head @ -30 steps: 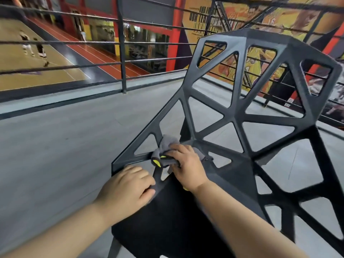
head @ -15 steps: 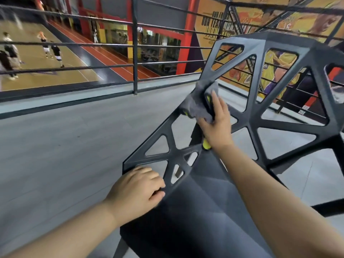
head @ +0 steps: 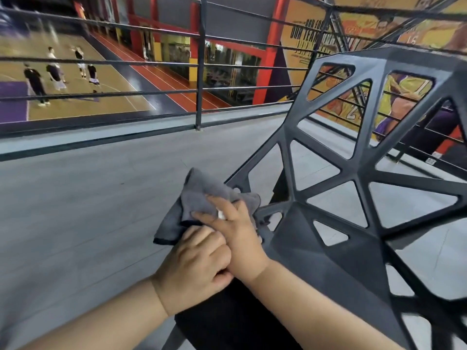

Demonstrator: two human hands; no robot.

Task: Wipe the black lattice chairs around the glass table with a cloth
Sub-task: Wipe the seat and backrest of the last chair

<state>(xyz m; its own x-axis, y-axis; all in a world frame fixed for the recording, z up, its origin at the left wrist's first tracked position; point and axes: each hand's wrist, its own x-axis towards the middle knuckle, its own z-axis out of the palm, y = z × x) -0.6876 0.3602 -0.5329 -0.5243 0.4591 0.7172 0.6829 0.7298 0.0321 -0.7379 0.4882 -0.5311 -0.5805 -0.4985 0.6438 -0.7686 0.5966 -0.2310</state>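
A black lattice chair [head: 358,173] fills the right half of the view, its triangular openings showing the floor behind. A grey cloth [head: 199,198] lies over the chair's left side edge. My right hand [head: 235,233] presses on the cloth with its fingers spread over it. My left hand [head: 194,263] sits just below and left of it, fingers curled around the chair's left edge and against the cloth's lower corner. The two hands touch.
A grey floor [head: 75,210] spreads to the left. A black metal railing [head: 199,72] runs across the back, with a basketball court and several people [head: 53,77] below. More railing [head: 414,152] and a yellow mural stand behind the chair.
My right hand has come down with the cloth from the upper part of the chair's left bar to its lower side edge, beside my left hand. The view has shifted right.
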